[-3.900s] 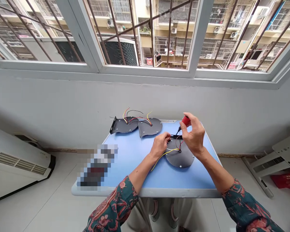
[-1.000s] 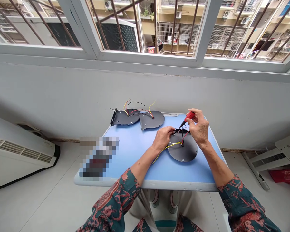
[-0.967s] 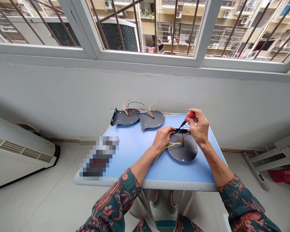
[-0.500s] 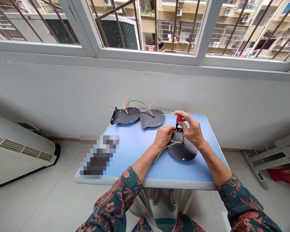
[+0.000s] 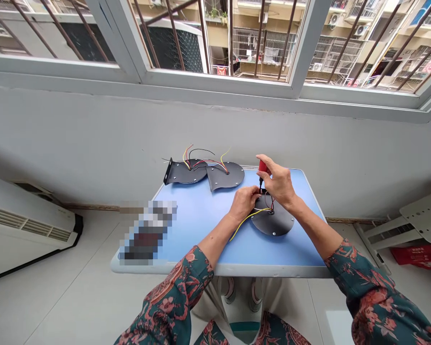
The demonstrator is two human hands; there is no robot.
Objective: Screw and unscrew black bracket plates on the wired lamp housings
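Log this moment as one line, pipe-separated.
right hand: grips red-handled screwdriver, shaft down | left hand: at far edge of wired black plate | tip contact: unclear | far side of table: two more wired plates

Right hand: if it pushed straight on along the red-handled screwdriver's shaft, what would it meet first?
Likely the far edge of the black rounded plate, close beside the left hand; exact depth there is unclear.

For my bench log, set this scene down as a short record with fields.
Right hand: grips red screwdriver, shaft pointing down
Left hand: fingertips at far-left edge of black plate; exact grip hidden
Yellow wire: trails from that plate's middle toward left forearm
Far side: flanged plate, another wired plate to its right
Surface: blue tabletop
Screwdriver tip: beside left fingertips; contact unclear
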